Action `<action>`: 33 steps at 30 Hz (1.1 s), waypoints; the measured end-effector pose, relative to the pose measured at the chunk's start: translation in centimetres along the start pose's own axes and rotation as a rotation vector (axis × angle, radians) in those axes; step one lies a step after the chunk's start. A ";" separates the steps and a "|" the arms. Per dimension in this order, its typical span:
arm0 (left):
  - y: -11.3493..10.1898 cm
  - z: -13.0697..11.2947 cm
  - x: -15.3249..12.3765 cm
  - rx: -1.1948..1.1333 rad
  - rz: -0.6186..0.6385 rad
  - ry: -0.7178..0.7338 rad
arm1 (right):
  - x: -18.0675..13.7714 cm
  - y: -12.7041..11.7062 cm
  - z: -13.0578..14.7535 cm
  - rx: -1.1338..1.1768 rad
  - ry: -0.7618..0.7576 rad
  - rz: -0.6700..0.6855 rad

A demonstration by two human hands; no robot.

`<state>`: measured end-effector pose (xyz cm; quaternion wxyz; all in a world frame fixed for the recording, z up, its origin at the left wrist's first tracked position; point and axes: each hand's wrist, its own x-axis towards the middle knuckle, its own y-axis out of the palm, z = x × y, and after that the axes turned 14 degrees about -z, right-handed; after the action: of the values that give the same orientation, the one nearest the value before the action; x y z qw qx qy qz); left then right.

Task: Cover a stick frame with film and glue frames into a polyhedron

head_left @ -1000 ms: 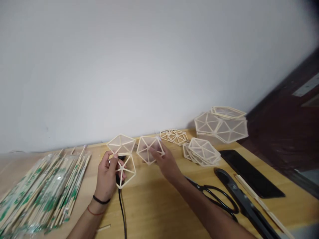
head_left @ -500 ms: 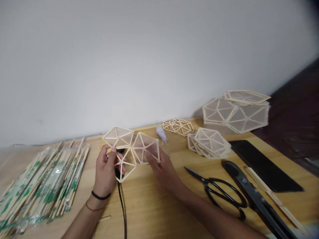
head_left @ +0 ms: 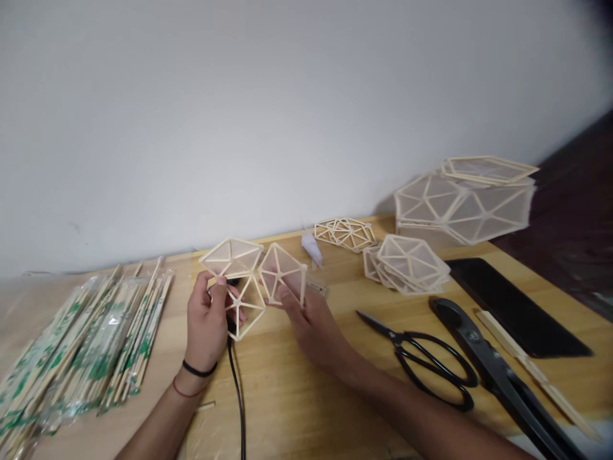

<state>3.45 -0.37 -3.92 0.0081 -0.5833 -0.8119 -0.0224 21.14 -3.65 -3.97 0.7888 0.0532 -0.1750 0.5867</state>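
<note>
My left hand [head_left: 205, 322] pinches a pair of joined pentagon frames [head_left: 234, 271] made of thin wooden sticks and translucent film. My right hand [head_left: 309, 326] holds a third pentagon frame [head_left: 283, 273] by its lower edge, tilted up beside the joined pair so that their edges meet or nearly meet. A black cord [head_left: 238, 399] runs from under my left hand toward me; what it belongs to is hidden.
Wrapped chopsticks [head_left: 81, 348] lie heaped at the left. A small stack of pentagon frames [head_left: 409, 265], open stick frames [head_left: 345, 233] and a larger assembled shell [head_left: 462, 204] sit at the back right. Black scissors [head_left: 421, 361], large shears [head_left: 498, 377] and a black slab [head_left: 517, 306] lie right.
My right hand brought the single frame leftward from a gap away up against the joined pair. The camera tilted, so everything on the table shifted.
</note>
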 end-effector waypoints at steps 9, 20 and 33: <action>0.2 0.2 0.0 -0.026 0.011 -0.020 | -0.2 0.1 0.1 -0.050 -0.028 0.060; 0.3 0.0 0.1 -0.037 0.002 -0.055 | -0.2 0.1 -0.5 -0.057 -0.012 0.077; 0.2 -0.1 -0.1 -0.024 0.038 -0.031 | -0.2 0.2 -0.9 -0.046 -0.013 0.070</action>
<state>3.71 -0.40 -3.86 -0.0108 -0.5990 -0.8004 -0.0229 21.10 -3.50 -4.91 0.7677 0.0324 -0.1953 0.6095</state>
